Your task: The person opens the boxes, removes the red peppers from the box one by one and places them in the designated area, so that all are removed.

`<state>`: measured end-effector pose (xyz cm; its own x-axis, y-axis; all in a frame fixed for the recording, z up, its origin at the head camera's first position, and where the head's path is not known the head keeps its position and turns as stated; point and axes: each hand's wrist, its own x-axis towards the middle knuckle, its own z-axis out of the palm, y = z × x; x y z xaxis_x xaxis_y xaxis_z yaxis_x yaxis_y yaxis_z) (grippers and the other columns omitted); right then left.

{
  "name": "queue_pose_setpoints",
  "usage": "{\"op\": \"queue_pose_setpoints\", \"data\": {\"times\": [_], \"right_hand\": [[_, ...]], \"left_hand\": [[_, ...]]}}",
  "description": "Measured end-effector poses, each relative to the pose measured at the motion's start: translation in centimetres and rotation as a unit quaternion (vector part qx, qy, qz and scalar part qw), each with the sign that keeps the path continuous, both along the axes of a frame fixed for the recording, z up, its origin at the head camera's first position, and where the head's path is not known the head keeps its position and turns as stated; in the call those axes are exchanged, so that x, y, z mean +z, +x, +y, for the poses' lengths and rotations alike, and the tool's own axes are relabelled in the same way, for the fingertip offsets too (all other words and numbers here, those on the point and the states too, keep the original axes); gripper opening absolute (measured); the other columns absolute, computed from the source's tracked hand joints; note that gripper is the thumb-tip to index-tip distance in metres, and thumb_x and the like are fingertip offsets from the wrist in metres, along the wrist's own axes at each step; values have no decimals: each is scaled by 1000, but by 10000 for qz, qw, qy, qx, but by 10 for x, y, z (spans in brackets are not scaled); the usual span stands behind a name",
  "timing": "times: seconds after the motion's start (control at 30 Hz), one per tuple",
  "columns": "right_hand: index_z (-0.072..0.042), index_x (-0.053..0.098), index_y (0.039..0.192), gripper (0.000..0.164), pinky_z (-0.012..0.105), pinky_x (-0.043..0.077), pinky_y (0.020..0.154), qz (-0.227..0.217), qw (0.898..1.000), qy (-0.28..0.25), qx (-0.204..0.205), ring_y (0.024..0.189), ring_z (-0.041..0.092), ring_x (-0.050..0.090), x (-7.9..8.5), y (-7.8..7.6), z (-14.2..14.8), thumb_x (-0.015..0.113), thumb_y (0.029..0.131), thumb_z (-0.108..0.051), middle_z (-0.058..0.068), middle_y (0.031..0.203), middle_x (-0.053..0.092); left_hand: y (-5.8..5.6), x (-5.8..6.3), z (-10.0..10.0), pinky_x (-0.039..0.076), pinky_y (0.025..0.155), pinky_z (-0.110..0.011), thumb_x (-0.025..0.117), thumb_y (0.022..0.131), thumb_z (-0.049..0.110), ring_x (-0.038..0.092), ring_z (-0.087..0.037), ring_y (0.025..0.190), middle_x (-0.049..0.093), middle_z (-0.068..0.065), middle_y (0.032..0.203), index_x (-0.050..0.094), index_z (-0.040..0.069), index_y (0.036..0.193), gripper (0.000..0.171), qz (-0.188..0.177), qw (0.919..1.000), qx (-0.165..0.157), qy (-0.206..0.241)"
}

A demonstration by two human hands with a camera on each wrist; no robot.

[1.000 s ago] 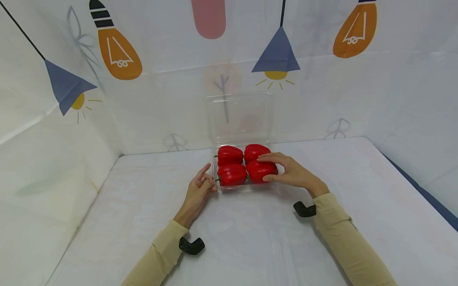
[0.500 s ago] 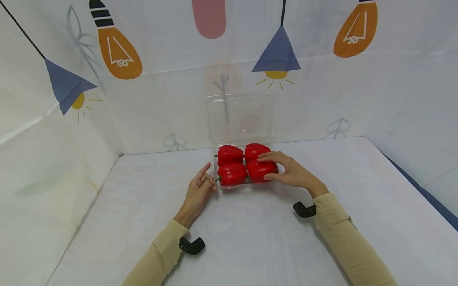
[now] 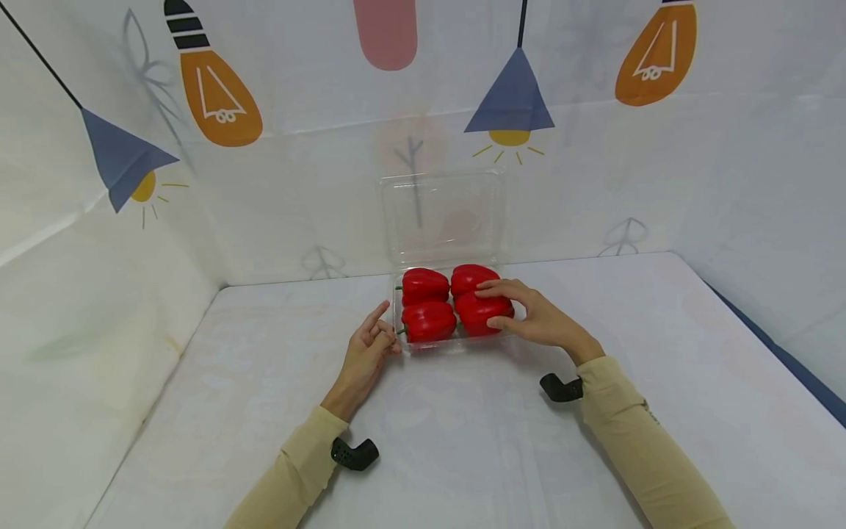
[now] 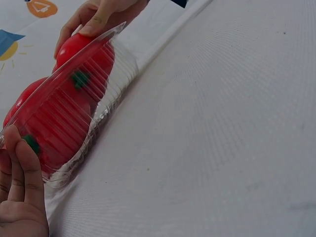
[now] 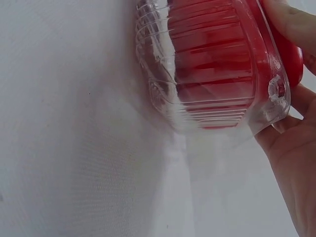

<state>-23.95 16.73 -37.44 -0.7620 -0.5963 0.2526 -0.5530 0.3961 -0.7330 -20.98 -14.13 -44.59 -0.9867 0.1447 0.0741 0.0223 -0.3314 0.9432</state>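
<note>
Several red bell peppers sit in two rows in a clear plastic clamshell container, its lid raised at the back. My right hand grips the front right bell pepper, fingers over its far side and thumb at the near side. My left hand touches the container's left end with its fingers, index finger extended. Beside it is the front left bell pepper, its green stem showing through the clear wall in the left wrist view. Behind lie a back left pepper and a back right pepper.
The container stands near the back edge of a white-covered table. Behind the table hangs a white curtain printed with lamps and bulbs. Each sleeve cuff carries a black wrist device, the left one and the right one.
In the head view the right hand and the pepper it grips have shifted up very slightly. The left hand and the container stay in place.
</note>
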Motion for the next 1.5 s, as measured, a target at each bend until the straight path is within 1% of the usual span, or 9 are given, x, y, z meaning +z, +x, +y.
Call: {"op": "queue_pose_setpoints", "data": {"times": [0.33,0.7,0.83,1.0,1.13,1.23,1.33,1.43,1.5], "right_hand": [[-3,58,124,41,61,33,105,148,9997,-176,55,131,33,37,2,2,-2,67,85,-5,18,137,47],[-2,60,119,36,58,38,102,40,9990,-444,101,130,33,38,0,-1,-1,67,84,-3,19,137,47],[-4,59,121,37,58,39,100,86,9988,-480,107,130,33,38,-8,-6,1,67,84,-4,16,137,47],[-14,60,122,38,55,41,100,123,9986,-502,115,130,26,39,-24,-17,6,68,85,-9,7,138,48],[-18,60,122,37,49,42,101,170,9981,-564,168,131,22,39,-27,-21,7,68,86,-13,4,138,48],[-19,59,123,38,39,44,100,192,9979,-604,142,130,20,39,-28,-22,8,68,86,-15,3,138,49],[-21,58,123,39,29,45,98,133,9979,-627,82,129,16,40,-29,-22,8,68,86,-16,-1,138,49],[-21,57,124,39,22,44,98,39,9978,-666,34,130,15,39,-30,-23,8,67,87,-15,-1,138,49],[-20,55,125,40,20,42,99,-37,9976,-688,-74,130,15,39,-29,-22,8,66,88,-14,-1,137,50]], "left_hand": [[1,1,-1,53,70,-17,43,93,-5,57,-8,69,52,4,82,24,6,149,60,5,10000,-18,-35],[1,2,0,53,70,-17,44,93,-5,57,-8,69,52,3,83,24,8,149,60,-38,10000,-11,-74],[1,1,0,54,71,-17,44,93,-4,57,-8,69,52,3,84,25,8,149,60,-64,10000,-12,-69],[1,1,-1,54,71,-17,45,93,-3,57,-8,70,52,3,84,23,7,149,60,-47,10000,-27,-66],[1,2,-1,53,71,-17,45,93,-3,57,-8,70,52,3,84,24,8,149,60,-15,10000,-33,-66],[1,2,-1,53,71,-17,45,93,-3,57,-8,70,52,3,84,24,8,149,60,6,10000,-40,-53],[0,1,-1,53,71,-17,45,93,-4,57,-8,70,52,2,84,24,8,149,61,-2,10000,-44,-38],[0,0,-1,53,71,-17,45,93,-4,57,-8,70,52,2,84,24,8,149,61,-14,10000,-49,-41],[0,0,-1,54,71,-18,45,93,-4,58,-8,70,52,2,85,25,8,149,61,-25,10000,-55,-35]]}}
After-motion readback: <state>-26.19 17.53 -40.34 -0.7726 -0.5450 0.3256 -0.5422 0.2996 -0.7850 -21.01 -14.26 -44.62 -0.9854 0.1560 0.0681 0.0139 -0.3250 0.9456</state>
